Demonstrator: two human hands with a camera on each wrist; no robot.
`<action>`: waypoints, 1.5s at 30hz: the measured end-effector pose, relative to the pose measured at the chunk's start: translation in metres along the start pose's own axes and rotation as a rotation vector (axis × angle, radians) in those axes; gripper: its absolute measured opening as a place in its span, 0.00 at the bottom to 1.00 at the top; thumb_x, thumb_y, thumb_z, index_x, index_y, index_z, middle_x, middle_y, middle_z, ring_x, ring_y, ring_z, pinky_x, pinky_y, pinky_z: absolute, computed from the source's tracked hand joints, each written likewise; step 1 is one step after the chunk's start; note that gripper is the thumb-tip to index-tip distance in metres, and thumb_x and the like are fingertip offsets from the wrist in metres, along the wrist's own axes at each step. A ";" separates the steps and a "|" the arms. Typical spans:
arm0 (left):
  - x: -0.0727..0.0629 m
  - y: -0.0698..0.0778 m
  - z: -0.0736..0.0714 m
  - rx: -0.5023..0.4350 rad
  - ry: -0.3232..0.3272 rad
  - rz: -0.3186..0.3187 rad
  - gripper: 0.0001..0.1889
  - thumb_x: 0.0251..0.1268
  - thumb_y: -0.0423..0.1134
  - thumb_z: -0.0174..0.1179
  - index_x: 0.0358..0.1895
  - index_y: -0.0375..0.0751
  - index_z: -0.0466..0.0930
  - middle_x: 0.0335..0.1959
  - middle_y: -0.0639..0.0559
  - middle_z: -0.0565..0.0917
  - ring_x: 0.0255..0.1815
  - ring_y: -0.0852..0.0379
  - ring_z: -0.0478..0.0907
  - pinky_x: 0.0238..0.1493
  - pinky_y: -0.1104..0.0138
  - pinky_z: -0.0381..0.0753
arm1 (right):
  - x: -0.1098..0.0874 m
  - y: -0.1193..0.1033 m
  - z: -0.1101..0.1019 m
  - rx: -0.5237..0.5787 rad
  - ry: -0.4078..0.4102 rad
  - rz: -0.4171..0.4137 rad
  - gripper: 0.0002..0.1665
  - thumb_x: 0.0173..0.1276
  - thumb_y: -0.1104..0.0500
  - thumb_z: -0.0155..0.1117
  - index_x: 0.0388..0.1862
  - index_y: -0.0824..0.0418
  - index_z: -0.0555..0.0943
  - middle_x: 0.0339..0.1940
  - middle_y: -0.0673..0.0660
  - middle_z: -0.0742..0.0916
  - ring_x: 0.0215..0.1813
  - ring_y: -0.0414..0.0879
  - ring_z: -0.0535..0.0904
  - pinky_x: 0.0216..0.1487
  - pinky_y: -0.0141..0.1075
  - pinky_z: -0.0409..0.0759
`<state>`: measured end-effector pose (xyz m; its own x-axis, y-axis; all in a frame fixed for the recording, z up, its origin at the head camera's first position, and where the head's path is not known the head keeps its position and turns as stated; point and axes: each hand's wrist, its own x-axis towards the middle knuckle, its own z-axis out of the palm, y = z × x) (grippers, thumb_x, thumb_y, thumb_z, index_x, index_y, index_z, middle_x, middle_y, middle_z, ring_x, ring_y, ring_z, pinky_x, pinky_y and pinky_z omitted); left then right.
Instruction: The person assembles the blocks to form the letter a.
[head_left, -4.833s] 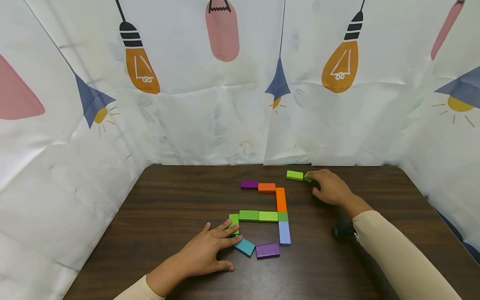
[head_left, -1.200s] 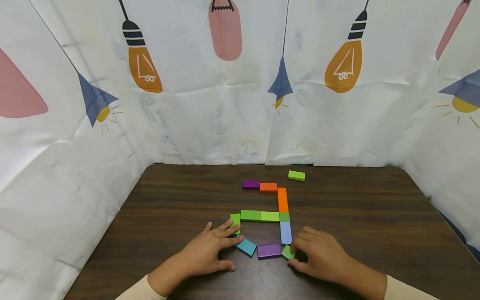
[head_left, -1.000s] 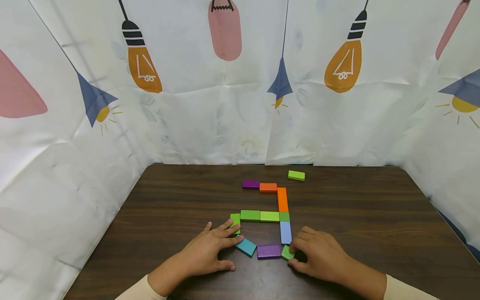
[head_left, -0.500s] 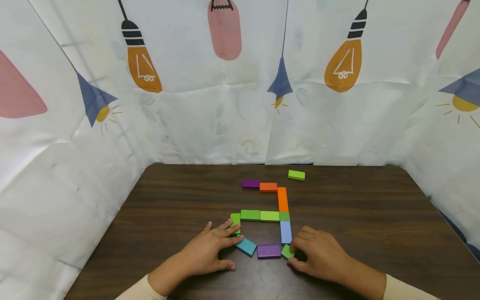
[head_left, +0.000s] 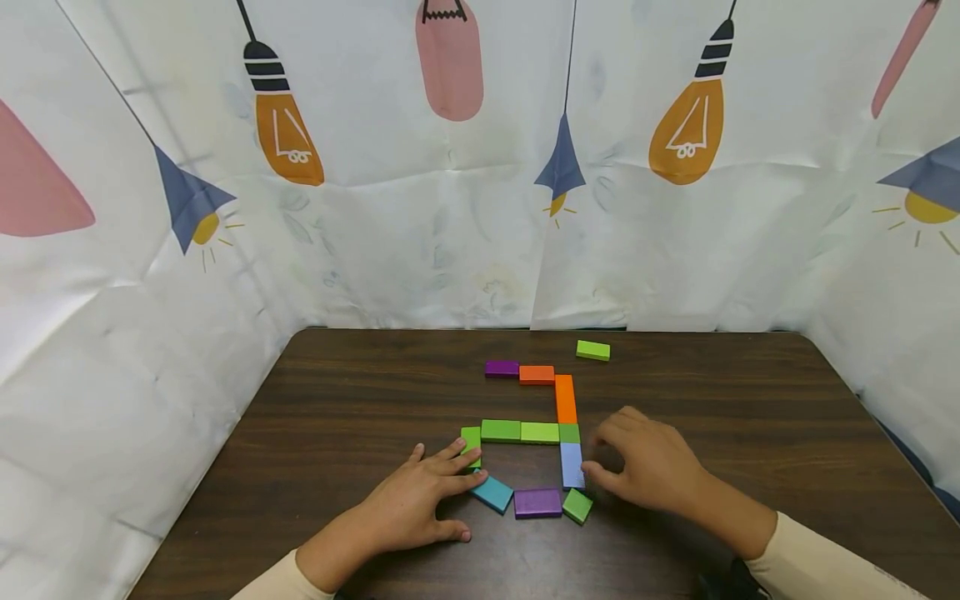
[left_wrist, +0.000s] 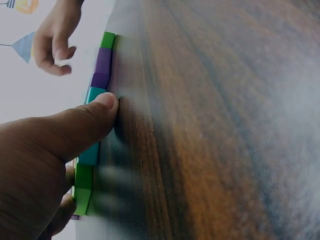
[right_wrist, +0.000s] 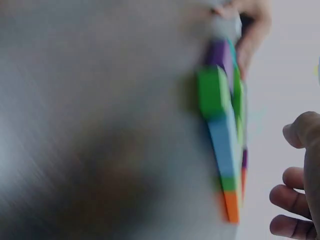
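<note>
Flat coloured blocks form a bent line on the table. My left hand (head_left: 416, 504) lies with fingers spread, fingertips on an upright-running green block (head_left: 470, 435) and a teal block (head_left: 492, 494). To the right follow a purple block (head_left: 537, 503) and a small green block (head_left: 577, 506), set at an angle. My right hand (head_left: 648, 462) is raised beside the light blue block (head_left: 572, 465), fingers loosely bent and holding nothing. In the right wrist view its fingers (right_wrist: 292, 200) are apart from every block.
Beyond lie a green block (head_left: 500, 431), a lime block (head_left: 539, 432), a small dark green block (head_left: 569, 433), an orange block (head_left: 566, 398), a red-orange block (head_left: 536, 375) and a dark purple block (head_left: 502, 369). One loose lime block (head_left: 593, 350) lies near the table's (head_left: 360, 392) back edge.
My right hand took the small green block from the back, set it down beside the purple block, let go and lifted away toward the back. My left hand has stayed in place.
</note>
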<state>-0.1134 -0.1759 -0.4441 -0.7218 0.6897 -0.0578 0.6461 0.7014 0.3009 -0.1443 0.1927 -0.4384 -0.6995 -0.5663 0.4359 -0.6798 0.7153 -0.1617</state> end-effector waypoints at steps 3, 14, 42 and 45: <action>0.000 0.000 0.001 -0.004 -0.002 -0.001 0.40 0.61 0.62 0.70 0.75 0.54 0.72 0.80 0.52 0.62 0.81 0.46 0.52 0.66 0.28 0.58 | 0.013 0.017 -0.007 -0.025 -0.034 0.085 0.20 0.58 0.43 0.78 0.43 0.52 0.86 0.40 0.45 0.85 0.44 0.42 0.79 0.30 0.36 0.80; 0.001 0.001 0.000 -0.008 0.014 0.029 0.39 0.61 0.62 0.69 0.75 0.53 0.72 0.79 0.51 0.63 0.80 0.44 0.54 0.64 0.26 0.59 | 0.049 0.077 -0.011 -0.036 -0.121 0.239 0.29 0.68 0.41 0.71 0.59 0.59 0.84 0.58 0.59 0.85 0.62 0.57 0.77 0.38 0.52 0.84; 0.000 -0.001 -0.001 -0.015 0.004 0.016 0.40 0.61 0.62 0.69 0.75 0.54 0.72 0.80 0.51 0.62 0.81 0.45 0.53 0.64 0.27 0.58 | 0.081 0.126 0.027 0.008 -0.336 0.321 0.27 0.76 0.51 0.62 0.70 0.59 0.78 0.72 0.65 0.75 0.73 0.65 0.67 0.66 0.62 0.70; 0.000 0.000 0.000 -0.014 0.000 0.007 0.40 0.61 0.62 0.69 0.75 0.54 0.72 0.80 0.52 0.62 0.81 0.47 0.52 0.65 0.27 0.58 | 0.082 0.128 0.029 -0.024 -0.329 0.340 0.24 0.75 0.53 0.64 0.66 0.58 0.81 0.67 0.62 0.80 0.67 0.61 0.73 0.61 0.60 0.75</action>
<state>-0.1134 -0.1763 -0.4438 -0.7171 0.6947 -0.0558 0.6476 0.6938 0.3149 -0.2951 0.2256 -0.4485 -0.9166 -0.3955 0.0578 -0.3980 0.8895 -0.2245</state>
